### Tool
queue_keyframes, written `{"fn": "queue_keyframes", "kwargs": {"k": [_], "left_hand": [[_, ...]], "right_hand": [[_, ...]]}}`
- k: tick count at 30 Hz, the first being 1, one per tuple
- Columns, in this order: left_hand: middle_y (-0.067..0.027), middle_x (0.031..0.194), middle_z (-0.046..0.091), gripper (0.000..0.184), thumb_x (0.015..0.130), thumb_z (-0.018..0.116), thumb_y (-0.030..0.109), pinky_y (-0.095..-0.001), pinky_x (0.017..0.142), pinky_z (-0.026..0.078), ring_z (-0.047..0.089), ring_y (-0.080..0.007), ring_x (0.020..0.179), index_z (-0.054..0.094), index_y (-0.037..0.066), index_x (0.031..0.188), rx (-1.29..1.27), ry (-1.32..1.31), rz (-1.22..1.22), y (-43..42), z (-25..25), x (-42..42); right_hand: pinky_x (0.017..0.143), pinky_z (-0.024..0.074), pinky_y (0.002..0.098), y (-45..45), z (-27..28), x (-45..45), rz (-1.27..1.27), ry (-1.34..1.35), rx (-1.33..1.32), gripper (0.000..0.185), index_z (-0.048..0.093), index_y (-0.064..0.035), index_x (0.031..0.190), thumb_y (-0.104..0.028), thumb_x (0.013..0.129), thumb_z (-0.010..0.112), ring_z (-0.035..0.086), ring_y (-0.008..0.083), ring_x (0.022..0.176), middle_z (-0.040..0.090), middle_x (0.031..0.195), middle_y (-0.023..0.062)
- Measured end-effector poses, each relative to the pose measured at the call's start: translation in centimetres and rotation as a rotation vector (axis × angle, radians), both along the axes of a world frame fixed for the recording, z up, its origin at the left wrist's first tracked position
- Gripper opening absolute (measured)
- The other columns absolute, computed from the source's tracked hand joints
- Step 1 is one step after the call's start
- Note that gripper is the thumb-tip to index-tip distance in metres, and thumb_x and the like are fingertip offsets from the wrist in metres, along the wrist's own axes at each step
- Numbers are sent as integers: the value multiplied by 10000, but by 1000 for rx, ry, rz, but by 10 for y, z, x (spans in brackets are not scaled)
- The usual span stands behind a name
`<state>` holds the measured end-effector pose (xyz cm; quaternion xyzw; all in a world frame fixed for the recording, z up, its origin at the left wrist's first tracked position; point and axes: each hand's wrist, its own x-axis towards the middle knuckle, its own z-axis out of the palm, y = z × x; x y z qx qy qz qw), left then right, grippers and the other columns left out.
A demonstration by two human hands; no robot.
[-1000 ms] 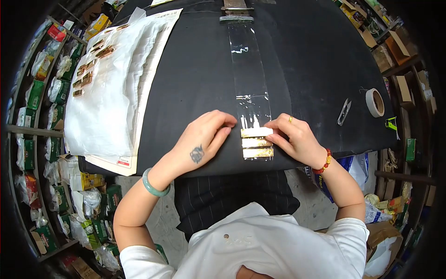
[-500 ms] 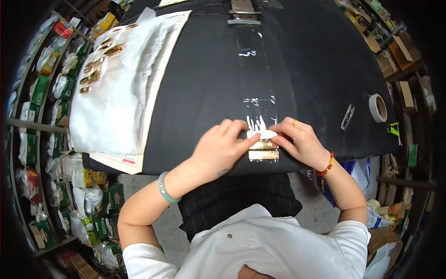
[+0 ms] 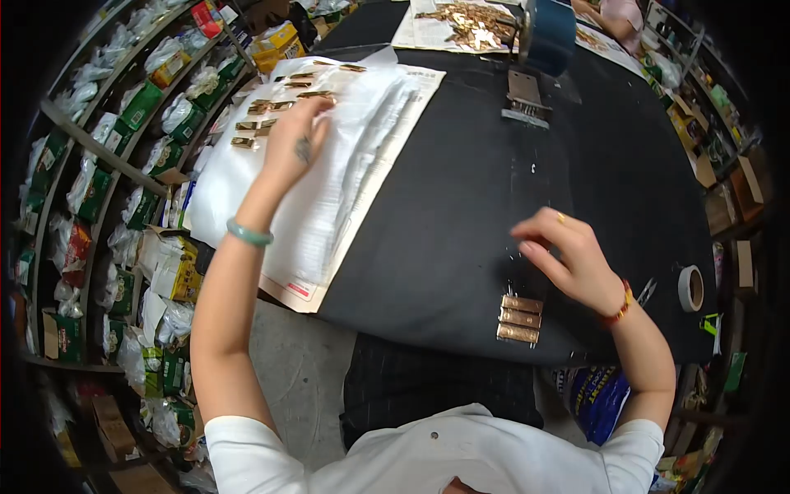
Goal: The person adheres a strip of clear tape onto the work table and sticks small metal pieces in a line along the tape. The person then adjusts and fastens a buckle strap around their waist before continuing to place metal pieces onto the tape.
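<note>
Your left hand (image 3: 295, 142) has left the clear strip (image 3: 532, 169), where half a second ago it worked beside the other, and now reaches over the white sheets (image 3: 309, 226). Its fingers are bent down at a small gold piece (image 3: 315, 95) among the others lying there; you hide the fingertips, so I cannot tell whether they have hold of it. Your right hand (image 3: 572, 253) has come off the gold pieces too: it hovers above the strip, half curled, thumb and forefinger a little apart, with nothing visible between them. The three gold bars (image 3: 520, 319) that your fingers partly covered before now lie in full sight, one below another on the strip's near end, close to the edge of the black table (image 3: 420, 222). Your view has shifted as well, bringing in a large blue disc (image 3: 550, 37), a gold heap (image 3: 477, 29) and another person's arm (image 3: 623, 23) at the far side.
</note>
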<state>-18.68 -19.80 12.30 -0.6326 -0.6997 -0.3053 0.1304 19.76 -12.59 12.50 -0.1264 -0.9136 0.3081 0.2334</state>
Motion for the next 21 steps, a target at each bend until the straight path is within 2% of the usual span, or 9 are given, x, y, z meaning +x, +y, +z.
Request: {"fn": "queue_keyframes", "kwargs": {"k": [6,10,12,13,15,21], "left_hand": [[-103,997,642,196,821,602,65,-344,776,495,614,-274,862,617,35,1013,73,5,-104,41,-8,-75],[-119,951,617,160,834,628,109,-357,753,491,595,-281,815,612,37,976,-185,39,-184,54,-4,-83],[-120,949,610,150,837,629,112,-359,748,489,590,-281,805,609,38,965,-236,58,-171,54,8,-83],[-121,948,603,141,839,631,116,-361,743,488,584,-281,795,607,39,954,-286,73,-166,53,14,-80],[-124,946,590,125,844,634,123,-365,733,484,573,-280,775,601,41,933,-387,100,-163,52,20,-82],[-116,943,594,128,879,596,146,-363,713,479,564,-283,754,580,43,954,-382,276,-218,59,9,-91]], "right_hand": [[631,445,289,52,12,-135,127,136,235,129,614,-10,977,-68,865,585,544,187,672,599,895,83],[660,475,329,108,8,-234,8,172,338,152,634,14,943,-92,869,555,585,246,701,629,871,120],[693,491,327,134,-1,-278,-135,115,325,204,651,6,964,-147,870,555,623,264,757,662,897,130],[693,491,327,143,-6,-296,-121,120,318,204,651,6,964,-147,870,555,623,264,757,662,897,130],[721,503,329,155,-12,-325,-306,-94,174,261,667,-5,978,-213,877,547,647,267,795,685,911,131],[715,513,336,163,-18,-349,-432,-296,23,313,675,-14,972,-274,891,521,653,263,779,691,912,120]]}}
